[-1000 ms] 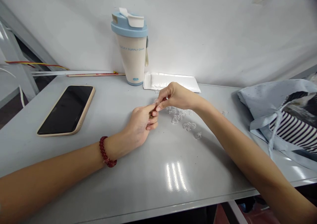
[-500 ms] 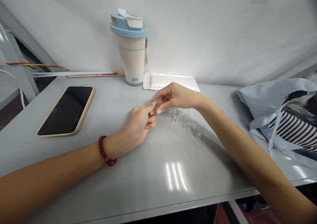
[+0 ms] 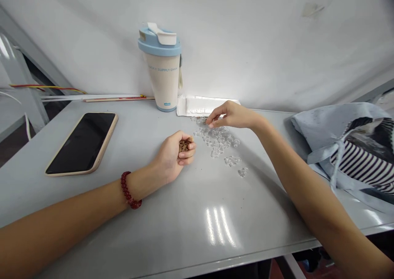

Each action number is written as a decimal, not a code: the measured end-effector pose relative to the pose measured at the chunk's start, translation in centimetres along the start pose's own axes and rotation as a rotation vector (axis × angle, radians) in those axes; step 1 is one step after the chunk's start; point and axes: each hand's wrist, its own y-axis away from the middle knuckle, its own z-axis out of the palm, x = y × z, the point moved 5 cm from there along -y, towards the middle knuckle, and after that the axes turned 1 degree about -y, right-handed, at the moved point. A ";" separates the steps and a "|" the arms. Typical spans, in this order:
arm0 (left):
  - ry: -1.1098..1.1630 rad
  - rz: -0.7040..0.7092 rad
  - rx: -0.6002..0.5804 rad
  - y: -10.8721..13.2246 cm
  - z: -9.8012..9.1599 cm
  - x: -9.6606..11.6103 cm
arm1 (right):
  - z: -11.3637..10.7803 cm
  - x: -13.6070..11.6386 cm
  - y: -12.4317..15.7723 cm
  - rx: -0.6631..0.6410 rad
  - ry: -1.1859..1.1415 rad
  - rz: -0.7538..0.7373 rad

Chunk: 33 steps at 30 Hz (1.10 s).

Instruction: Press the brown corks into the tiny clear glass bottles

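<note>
My left hand (image 3: pixel 172 157) rests on the grey table (image 3: pixel 184 217) with its fingers curled around a small clump of brown pieces (image 3: pixel 184 146), which show between fingers and palm. My right hand (image 3: pixel 230 115) reaches over a scattered pile of small clear plastic pieces (image 3: pixel 217 141), its thumb and fingertips close together at the pile's far end. Whether those fingertips hold a piece is too small to see. The two hands stand apart.
A red bead bracelet (image 3: pixel 128 191) circles my left wrist. A phone in a beige case (image 3: pixel 81 143) lies at the left, and a blue-lidded cream shaker cup (image 3: pixel 163 71) and white padded envelope (image 3: pixel 209 105) stand by the wall. A blue cloth bag (image 3: pixel 347 147) lies at the right.
My hands have separated, with the right moving right over the clear pieces. The left hand now shows its brown pieces. More clear pieces lie on the table than before.
</note>
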 end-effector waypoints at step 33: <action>-0.029 0.053 -0.010 -0.1 0.1 0.0 | 4.8 -4.2 -0.7 0.055 -0.515 -0.094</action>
